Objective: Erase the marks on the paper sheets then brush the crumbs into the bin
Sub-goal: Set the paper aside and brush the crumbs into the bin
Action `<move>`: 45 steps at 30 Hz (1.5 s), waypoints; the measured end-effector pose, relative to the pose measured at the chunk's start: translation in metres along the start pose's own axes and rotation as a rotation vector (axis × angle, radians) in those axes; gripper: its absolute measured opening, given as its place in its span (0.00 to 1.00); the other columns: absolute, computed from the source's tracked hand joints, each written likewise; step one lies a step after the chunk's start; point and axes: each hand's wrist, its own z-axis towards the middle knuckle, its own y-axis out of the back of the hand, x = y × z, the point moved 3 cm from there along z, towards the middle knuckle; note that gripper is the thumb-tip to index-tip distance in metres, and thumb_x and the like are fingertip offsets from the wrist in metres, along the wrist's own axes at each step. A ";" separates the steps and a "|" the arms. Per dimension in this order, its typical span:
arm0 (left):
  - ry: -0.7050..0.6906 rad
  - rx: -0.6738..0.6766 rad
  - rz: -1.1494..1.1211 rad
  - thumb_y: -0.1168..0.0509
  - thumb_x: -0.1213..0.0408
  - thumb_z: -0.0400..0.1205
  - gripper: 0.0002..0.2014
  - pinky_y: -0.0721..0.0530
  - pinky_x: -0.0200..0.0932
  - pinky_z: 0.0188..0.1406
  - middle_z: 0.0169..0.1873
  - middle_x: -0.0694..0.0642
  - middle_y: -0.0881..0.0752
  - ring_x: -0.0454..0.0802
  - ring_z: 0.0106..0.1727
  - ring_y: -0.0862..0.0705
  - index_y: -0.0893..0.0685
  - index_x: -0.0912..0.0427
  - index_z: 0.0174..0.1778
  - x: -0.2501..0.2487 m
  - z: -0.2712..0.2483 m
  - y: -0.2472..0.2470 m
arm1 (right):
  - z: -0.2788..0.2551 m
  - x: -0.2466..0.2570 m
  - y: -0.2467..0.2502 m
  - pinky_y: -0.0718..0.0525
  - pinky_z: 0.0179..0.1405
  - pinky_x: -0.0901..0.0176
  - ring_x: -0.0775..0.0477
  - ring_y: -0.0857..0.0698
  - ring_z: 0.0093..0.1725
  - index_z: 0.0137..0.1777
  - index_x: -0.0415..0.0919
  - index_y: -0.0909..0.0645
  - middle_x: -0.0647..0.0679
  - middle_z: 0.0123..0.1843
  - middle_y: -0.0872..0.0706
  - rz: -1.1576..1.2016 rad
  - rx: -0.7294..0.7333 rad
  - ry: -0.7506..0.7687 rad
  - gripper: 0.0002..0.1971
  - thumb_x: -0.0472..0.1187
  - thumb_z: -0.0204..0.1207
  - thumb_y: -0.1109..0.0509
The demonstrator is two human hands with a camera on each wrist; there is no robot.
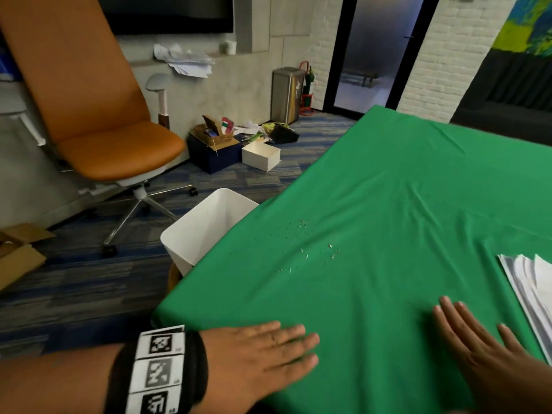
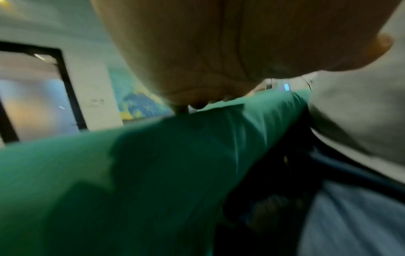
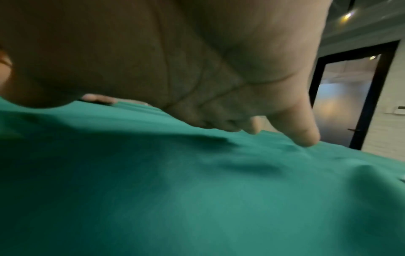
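crumbs are seen scattered on green cloth near bin, both left hand and right hand laid flat holding nothing; sweeping toward bin is judged next.

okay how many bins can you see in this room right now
2. A white bin stands on the floor against the green table's left edge. A steel bin stands by the far wall beside the doorway. Others may be hidden behind the table.

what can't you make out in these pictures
- Paper sheets: cut off by the head view's right edge; any marks too small to tell.
- White bin: inside partly hidden by the green tablecloth.
- Crumbs: missing from both blurred wrist views.
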 end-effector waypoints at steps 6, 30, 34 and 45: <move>0.065 0.226 0.059 0.57 0.13 0.66 0.63 0.74 0.59 0.85 0.79 0.51 0.86 0.49 0.83 0.82 0.85 0.49 0.80 0.092 -0.034 0.004 | -0.037 -0.002 -0.051 0.21 0.52 0.23 0.56 0.56 0.91 0.90 0.51 0.40 0.55 0.91 0.40 0.011 -0.006 -0.086 0.52 0.51 0.64 0.22; 0.309 0.318 0.026 0.59 0.14 0.71 0.62 0.60 0.60 0.89 0.77 0.60 0.86 0.57 0.82 0.82 0.86 0.57 0.76 0.147 0.008 0.035 | 0.003 0.135 0.081 0.27 0.10 0.66 0.56 0.14 0.32 0.45 0.58 0.12 0.55 0.42 0.14 0.174 -0.258 0.553 0.15 0.49 0.75 0.43; 0.022 0.279 0.100 0.57 0.13 0.66 0.66 0.72 0.59 0.86 0.80 0.57 0.84 0.53 0.82 0.83 0.81 0.56 0.83 0.088 0.046 0.053 | 0.003 0.139 0.079 0.28 0.09 0.65 0.56 0.15 0.30 0.43 0.60 0.13 0.55 0.41 0.14 0.185 -0.267 0.533 0.15 0.48 0.74 0.43; 0.016 0.327 0.210 0.54 0.12 0.69 0.66 0.60 0.57 0.89 0.81 0.57 0.83 0.51 0.83 0.81 0.81 0.57 0.82 0.126 0.077 0.062 | -0.004 0.143 0.076 0.28 0.10 0.64 0.53 0.15 0.33 0.43 0.58 0.14 0.54 0.42 0.16 0.258 -0.218 0.414 0.15 0.48 0.76 0.44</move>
